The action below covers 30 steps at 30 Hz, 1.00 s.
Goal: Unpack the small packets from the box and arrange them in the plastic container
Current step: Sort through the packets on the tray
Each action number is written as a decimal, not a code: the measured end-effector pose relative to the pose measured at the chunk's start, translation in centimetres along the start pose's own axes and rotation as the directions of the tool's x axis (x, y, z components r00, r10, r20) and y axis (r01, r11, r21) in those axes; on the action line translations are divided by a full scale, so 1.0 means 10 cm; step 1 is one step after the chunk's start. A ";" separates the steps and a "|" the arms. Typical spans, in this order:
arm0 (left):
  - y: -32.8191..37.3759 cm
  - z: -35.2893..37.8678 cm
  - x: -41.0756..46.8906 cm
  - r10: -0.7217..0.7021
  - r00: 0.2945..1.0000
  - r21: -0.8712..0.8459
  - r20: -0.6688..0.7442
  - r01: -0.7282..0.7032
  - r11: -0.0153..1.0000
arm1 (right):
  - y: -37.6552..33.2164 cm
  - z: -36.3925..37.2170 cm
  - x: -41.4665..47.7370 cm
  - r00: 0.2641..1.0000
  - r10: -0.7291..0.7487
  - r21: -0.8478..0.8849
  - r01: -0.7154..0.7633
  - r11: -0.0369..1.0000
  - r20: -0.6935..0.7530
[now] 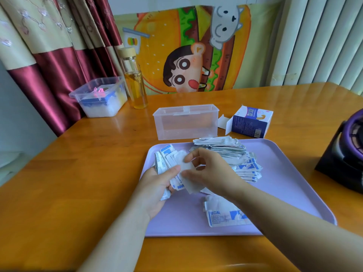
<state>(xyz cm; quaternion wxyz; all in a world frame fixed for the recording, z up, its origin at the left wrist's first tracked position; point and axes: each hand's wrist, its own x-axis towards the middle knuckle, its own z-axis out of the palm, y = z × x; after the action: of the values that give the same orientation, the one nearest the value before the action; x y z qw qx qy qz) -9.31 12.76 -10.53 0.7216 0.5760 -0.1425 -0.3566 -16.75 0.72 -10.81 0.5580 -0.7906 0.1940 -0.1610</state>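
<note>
While packets [220,149] pile on the tray [284,183], the box [251,122] lies open

Soft daylight, glare on table [294,107], wide-angle warp at edges.

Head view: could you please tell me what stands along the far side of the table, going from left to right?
Clear storage tub → glass bottle → plastic container → blue and white box → dark purple device at the right edge.
</note>
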 end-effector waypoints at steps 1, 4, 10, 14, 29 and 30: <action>0.01 0.00 0.00 0.008 1.000 0.004 0.006 -0.008 1.000 | 0.01 0.00 0.01 0.999 0.034 0.048 -0.034 0.998 -0.004; 0.00 -0.05 0.00 0.012 1.000 0.028 0.020 -0.013 1.000 | 0.04 -0.02 0.03 0.991 0.128 0.191 -0.134 0.972 0.042; 0.01 -0.12 0.06 0.041 0.999 0.097 -0.023 -0.038 0.995 | 0.08 -0.05 0.03 0.966 0.173 0.432 -0.241 0.869 0.190; 0.03 -0.12 0.06 0.054 0.996 0.174 -0.073 -0.041 0.984 | 0.10 -0.04 0.04 0.950 0.230 0.460 -0.305 0.834 0.214; 0.10 -0.51 0.16 0.356 0.914 0.846 -0.193 -0.029 0.533 | 0.12 0.26 0.12 0.950 0.299 0.155 -0.309 0.938 0.088; 0.12 -0.52 0.15 0.405 0.890 0.854 -0.209 -0.035 0.518 | 0.12 0.26 0.11 0.950 0.298 0.164 -0.309 0.937 0.089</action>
<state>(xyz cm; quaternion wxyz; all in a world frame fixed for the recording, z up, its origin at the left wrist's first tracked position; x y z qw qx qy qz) -4.67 15.64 -11.26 0.4141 0.8819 -0.2235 -0.0294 -14.69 1.93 -12.73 0.6495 -0.7035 0.2813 -0.0645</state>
